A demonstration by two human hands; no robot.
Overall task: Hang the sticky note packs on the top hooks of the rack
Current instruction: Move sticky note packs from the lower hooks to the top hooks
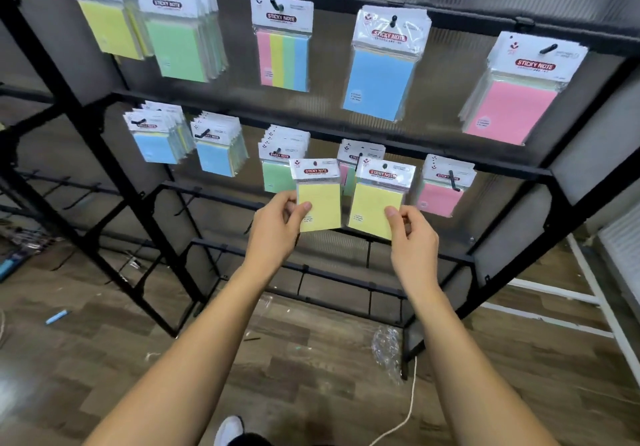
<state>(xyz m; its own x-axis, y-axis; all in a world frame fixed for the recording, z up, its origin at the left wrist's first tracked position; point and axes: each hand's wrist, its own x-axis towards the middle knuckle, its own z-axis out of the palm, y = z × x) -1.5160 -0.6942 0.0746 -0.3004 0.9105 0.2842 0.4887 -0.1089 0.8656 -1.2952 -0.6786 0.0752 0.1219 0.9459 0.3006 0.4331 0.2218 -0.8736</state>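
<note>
Two yellow sticky note packs are being held up in front of the rack (346, 136), neither yet on a hook. The left hand (277, 224) is pinching the left yellow pack (319, 200) at its lower left edge, thumb on the front face and the other fingers curled behind. The right hand (412, 234) is pinching the right yellow pack (375, 203) at its lower right corner in the same manner. Both packs are sitting just above the fingertips, upright, with their punched header cards uppermost.

Well above the fingers, the top row is already carrying stock: yellow packs (104, 20), green packs (180, 37), a striped pack (282, 47), blue packs (381, 71) and pink packs (512, 99). Directly behind the held packs, the middle row (221, 148) is also hanging full.

Judged from this layout, the task is partly done; the two held packs are remaining to be lifted and threaded onto a top hook, probably the yellow one, up and to the left of the fingers.
</note>
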